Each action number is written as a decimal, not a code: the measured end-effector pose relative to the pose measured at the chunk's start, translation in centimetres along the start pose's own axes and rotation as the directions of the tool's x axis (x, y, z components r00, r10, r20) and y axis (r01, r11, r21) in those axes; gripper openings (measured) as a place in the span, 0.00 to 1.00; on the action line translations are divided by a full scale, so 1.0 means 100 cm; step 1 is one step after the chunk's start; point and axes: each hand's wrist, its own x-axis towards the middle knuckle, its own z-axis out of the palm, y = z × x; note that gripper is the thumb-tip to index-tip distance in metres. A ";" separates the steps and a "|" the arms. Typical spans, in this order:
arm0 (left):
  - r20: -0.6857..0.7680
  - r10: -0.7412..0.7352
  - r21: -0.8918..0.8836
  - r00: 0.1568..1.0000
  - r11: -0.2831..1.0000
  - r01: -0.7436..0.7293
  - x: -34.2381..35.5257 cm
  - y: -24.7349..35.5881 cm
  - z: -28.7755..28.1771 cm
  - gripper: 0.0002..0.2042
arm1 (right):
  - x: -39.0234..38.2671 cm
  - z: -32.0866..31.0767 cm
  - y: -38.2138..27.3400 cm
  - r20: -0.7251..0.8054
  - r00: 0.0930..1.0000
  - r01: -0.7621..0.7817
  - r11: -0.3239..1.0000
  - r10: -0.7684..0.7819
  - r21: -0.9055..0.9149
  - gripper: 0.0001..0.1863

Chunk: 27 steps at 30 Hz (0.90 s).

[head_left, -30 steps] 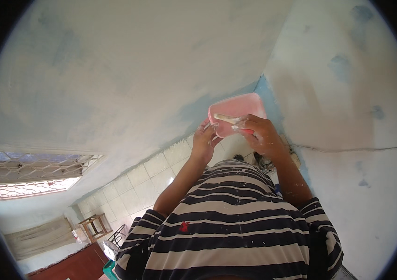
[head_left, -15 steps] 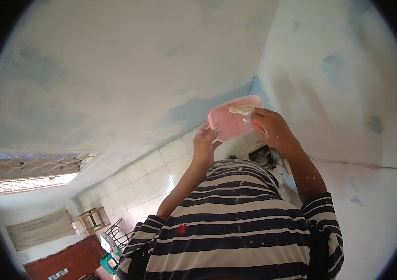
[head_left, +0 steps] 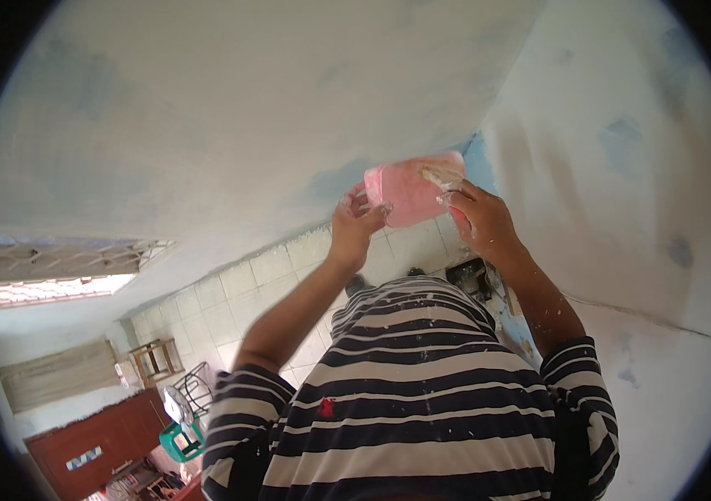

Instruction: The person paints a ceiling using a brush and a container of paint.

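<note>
A pink plastic tray with rounded corners is held up in front of my body, close to the wall corner. My left hand grips its left edge, thumb on the near face and fingers behind. My right hand is closed around a putty knife with a red handle, partly hidden by the fingers. Pale putty coats its blade, which lies over the tray's right part. Whitish smears mark the fingers of both hands, and white specks dot my right forearm.
A patchy white and blue wall rises ahead and meets another wall at right. Below lies a tiled floor with a dark container near my feet. Far left are a wooden stool, a green plastic stool and a brown door.
Both hands have moved slightly up and away with the tray and the putty knife. My left forearm reaches out farther, and the putty knife's blade now tilts more down to the right.
</note>
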 end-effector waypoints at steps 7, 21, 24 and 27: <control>0.047 -0.026 0.059 0.999 0.998 0.023 -0.006 0.051 -0.042 0.35 | 0.014 0.013 -0.044 0.042 0.974 0.228 0.966 -0.224 -0.119 0.11; 0.049 0.239 -0.009 0.970 0.971 -0.238 -0.006 0.020 -0.084 0.35 | 0.051 0.049 -0.101 -0.073 0.997 -0.010 0.985 0.022 0.171 0.11; -0.005 0.174 -0.197 0.985 0.965 -0.172 -0.016 0.010 -0.098 0.34 | 0.045 0.060 -0.110 -0.441 0.885 -0.054 0.975 0.147 0.216 0.08; 0.010 0.098 -0.313 0.995 0.945 -0.090 -0.024 0.016 -0.108 0.32 | 0.052 0.076 -0.128 -0.430 0.888 -0.152 0.987 0.162 0.058 0.10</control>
